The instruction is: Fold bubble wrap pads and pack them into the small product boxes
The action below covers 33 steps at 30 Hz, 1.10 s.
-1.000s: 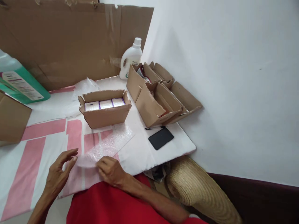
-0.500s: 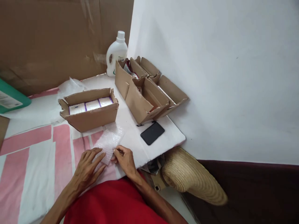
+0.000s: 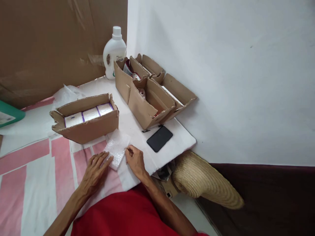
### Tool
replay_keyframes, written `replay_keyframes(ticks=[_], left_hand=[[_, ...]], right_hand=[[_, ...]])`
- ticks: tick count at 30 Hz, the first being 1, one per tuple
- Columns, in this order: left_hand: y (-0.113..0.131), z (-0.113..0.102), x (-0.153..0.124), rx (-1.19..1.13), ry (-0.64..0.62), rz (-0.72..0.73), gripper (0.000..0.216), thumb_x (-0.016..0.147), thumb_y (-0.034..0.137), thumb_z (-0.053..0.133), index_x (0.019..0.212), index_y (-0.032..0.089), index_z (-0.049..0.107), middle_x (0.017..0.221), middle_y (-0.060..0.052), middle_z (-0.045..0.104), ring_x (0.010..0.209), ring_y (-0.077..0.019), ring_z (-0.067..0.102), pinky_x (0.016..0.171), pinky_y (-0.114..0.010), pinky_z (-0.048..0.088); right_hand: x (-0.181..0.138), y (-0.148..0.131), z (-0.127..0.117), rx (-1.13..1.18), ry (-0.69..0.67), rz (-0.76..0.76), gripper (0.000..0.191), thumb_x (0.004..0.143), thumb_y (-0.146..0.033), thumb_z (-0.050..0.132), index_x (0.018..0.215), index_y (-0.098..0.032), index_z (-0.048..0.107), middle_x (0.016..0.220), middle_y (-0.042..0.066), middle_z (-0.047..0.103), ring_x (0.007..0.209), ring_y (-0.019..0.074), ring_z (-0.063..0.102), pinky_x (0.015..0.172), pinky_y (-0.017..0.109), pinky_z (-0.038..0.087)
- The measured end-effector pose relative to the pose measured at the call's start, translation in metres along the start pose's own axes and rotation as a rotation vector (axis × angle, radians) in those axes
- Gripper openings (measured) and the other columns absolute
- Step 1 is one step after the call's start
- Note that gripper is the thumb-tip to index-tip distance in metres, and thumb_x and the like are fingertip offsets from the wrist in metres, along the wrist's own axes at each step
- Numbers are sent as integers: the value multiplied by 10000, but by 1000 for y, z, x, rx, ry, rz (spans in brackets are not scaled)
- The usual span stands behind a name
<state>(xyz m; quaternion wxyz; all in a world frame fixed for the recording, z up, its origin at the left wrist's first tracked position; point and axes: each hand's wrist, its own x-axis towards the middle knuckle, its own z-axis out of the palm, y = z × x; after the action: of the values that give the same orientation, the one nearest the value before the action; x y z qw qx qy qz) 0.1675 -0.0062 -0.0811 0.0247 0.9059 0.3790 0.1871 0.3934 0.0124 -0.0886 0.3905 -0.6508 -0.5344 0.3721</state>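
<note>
At the near side of the table, I see a small, clear sheet of bubble wrap lying between the two hands on a pink-and-white patterned cover. The left hand is loosely open, palm down, its fingertips at the wrap's left edge. The right hand has its fingers curled and its thumb near the index finger at the wrap's right edge; from my end I cannot tell whether they grip the film.

Just to the far left of the wrap stands an open brown cardboard box with a row of white, purple-edged packs inside. Behind it lies a crumpled clear plastic bag. To the right of the right hand, I have a flat black phone, with a thin black pen just beyond it, near a group of open brown cardboard bins. A white plastic bottle with a handle stands at their far left. Below the table's right corner is a woven straw hat.
</note>
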Motion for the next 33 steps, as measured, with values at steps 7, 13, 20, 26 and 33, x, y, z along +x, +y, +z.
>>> replay_keyframes(ticks=[7,13,20,26,33], left_hand=[[-13,2,11,14,-69,41,454,915,97,448,1338,181,588,1291,-142,686,1211,-258,616,1073,-451,391],[-5,-10,21,-198,-69,-40,241,947,182,500,1105,220,679,1024,-72,754,1009,-230,680,917,-406,484],[4,-15,37,-621,-244,-427,279,979,429,529,1095,231,687,1005,-40,778,833,-189,729,756,-303,565],[10,0,65,-570,13,-465,410,957,403,601,1321,216,576,1115,-73,729,1002,-214,698,853,-346,564],[31,7,51,-56,221,-87,372,906,181,668,1270,197,594,1119,-108,686,1036,-239,634,912,-375,483]], right_hand=[[-5,-5,-12,-253,103,-235,245,980,-302,521,1141,-151,627,1026,118,659,904,239,650,828,359,539],[-30,-9,-29,-307,-336,-615,599,842,-520,769,1292,-174,578,1213,137,663,1141,295,590,997,439,484],[-36,3,-26,-167,-269,-342,145,1020,-239,527,900,-194,596,819,23,620,771,182,576,728,287,446],[-34,7,-27,-133,-55,-134,244,964,-278,572,736,-209,521,741,-7,556,714,164,530,683,267,384],[-29,10,-26,-161,-21,141,230,961,-332,559,769,-207,578,634,-26,570,606,165,560,640,273,415]])
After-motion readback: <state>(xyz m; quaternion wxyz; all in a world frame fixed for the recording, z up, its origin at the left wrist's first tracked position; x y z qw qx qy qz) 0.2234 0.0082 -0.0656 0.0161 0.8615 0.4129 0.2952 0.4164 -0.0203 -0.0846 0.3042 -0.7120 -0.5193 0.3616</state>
